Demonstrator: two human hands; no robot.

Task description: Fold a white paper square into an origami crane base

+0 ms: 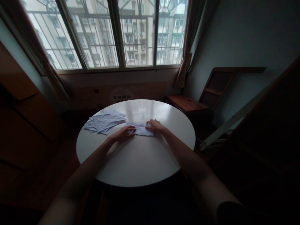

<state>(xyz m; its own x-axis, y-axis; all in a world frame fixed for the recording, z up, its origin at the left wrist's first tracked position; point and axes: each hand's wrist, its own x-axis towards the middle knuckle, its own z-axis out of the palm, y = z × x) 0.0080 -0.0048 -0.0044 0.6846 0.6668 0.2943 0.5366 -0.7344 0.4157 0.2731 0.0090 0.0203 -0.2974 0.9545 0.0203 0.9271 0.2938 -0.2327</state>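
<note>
Head view: a pale sheet of paper [142, 130] lies flat near the middle of the round white desk [140, 165], with a loose pile of papers [104, 122] just to its left and slightly farther away. The glossy top looks slippery, so uneven pressure could probably skew the sheet, and the left forearm might nudge the pile. The left hand [123, 133] lies spread, palm down, on the sheet's left end. The right hand [155, 125] rests on its right far corner, fingers bent; I cannot tell whether it pinches the edge.
</note>
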